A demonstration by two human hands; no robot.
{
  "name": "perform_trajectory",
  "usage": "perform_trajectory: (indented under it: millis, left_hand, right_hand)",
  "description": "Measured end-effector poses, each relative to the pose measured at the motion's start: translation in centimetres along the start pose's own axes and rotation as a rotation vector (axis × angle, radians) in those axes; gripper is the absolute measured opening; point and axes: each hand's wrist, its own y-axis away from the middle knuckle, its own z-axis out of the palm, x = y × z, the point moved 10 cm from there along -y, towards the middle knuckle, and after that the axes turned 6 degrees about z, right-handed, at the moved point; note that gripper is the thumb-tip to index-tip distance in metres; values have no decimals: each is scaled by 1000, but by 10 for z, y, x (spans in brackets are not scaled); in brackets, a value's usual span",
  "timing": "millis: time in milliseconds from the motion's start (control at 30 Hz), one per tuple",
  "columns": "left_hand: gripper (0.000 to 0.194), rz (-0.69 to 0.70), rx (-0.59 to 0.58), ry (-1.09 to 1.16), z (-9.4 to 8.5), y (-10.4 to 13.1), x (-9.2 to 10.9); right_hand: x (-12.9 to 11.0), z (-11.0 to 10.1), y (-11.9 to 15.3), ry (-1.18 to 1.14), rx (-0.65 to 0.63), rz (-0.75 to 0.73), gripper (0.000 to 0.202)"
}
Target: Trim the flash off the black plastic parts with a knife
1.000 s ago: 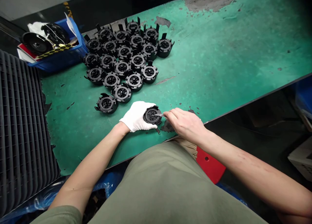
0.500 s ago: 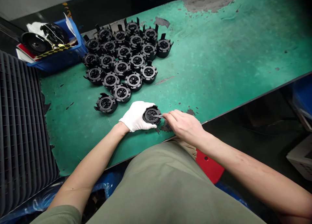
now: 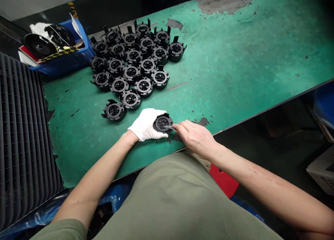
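A white glove covers my left hand (image 3: 147, 125), which is closed around a round black plastic housing (image 3: 160, 121) near the table's front edge. The housing's ringed, ribbed face is turned up toward me. My bare right hand (image 3: 195, 135) pinches a thin metal tool (image 3: 169, 127) that looks like tweezers. Its tip lies over the housing's face, just below the centre; whether it touches I cannot tell. Beyond my left hand, several similar black housings (image 3: 131, 72) stand grouped on the table, most with upright tabs. The closest one (image 3: 114, 110) sits at the group's front left.
The green table (image 3: 235, 66) has worn grey patches. At the back left stands a blue bin (image 3: 65, 62) with black discs and papers. Stacked dark grey ribbed trays (image 3: 21, 139) rise along the left edge. A red stool-like surface (image 3: 223, 181) shows below the table's front edge.
My right hand has shifted slightly left and the tool's tip now points at a slightly lower spot on the housing. My left hand keeps its hold.
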Motion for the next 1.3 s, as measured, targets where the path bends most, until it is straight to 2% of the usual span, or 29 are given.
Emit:
perform_trajectory:
  millis: [200, 333, 567, 633, 833, 1067, 1300]
  left_hand:
    - [98, 6, 53, 9, -1, 6, -3]
    - [108, 44, 91, -9, -2, 9, -2]
    - [111, 57, 97, -16, -2, 10, -2]
    - [108, 65, 93, -20, -3, 9, 2]
    - [75, -10, -21, -54, -1, 3, 6]
    - [72, -32, -32, -47, -1, 0, 5]
    - [72, -19, -28, -45, 0, 2, 5]
  right_hand:
    - [12, -4, 2, -93, 60, 89, 20]
    - [9, -5, 0, -70, 35, 90, 18]
    - [6, -4, 1, -1, -21, 154, 16]
    - [5, -3, 3, 34, -47, 171, 14]
    - [-4, -4, 4, 116, -119, 171, 13]
    - [-4, -8, -5, 78, -106, 57, 23]
    - [-3, -7, -6, 48, -74, 5, 18]
